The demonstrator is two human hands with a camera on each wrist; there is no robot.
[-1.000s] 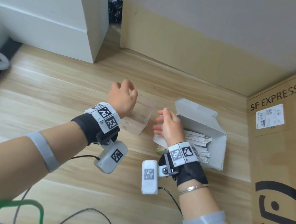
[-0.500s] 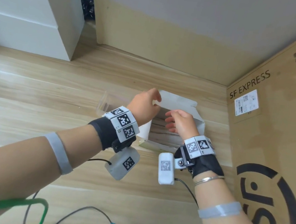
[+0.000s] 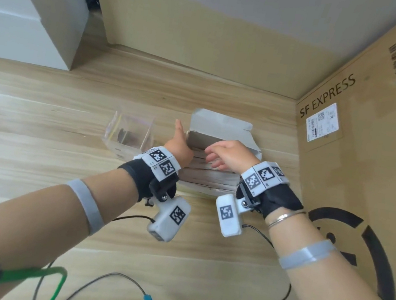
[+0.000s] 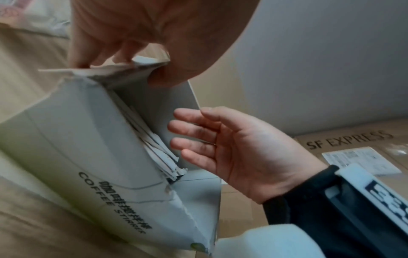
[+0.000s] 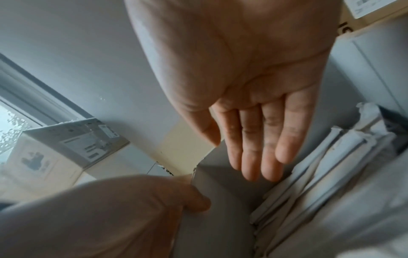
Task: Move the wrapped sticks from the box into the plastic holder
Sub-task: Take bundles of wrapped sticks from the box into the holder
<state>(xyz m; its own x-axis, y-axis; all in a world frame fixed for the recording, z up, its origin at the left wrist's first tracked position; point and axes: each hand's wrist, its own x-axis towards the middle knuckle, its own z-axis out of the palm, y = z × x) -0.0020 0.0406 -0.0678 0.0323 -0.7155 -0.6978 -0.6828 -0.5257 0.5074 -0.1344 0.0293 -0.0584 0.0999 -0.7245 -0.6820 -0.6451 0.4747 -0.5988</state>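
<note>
wood table [image 3: 36,150] | beige wall [image 3: 212,22] | left hand [image 3: 179,147] pinches box [image 3: 221,125] flap | right hand [image 3: 227,154] loose

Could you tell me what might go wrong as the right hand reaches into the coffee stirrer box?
The left hand pinches only a torn flap of the coffee stirrer box; it might rip further. The right hand is open, and the wrapped sticks look tightly packed, so several could spill out. The plastic holder looks light and may tip.

The box [image 3: 221,127] mouth gapes between its raised flap and the wrapped sticks [image 3: 209,175], leaving room for fingers. The plastic holder [image 3: 129,133] stands open-topped just left; a cardboard carton [image 3: 369,177] walls the worktop [image 3: 36,150] on the right.
</note>
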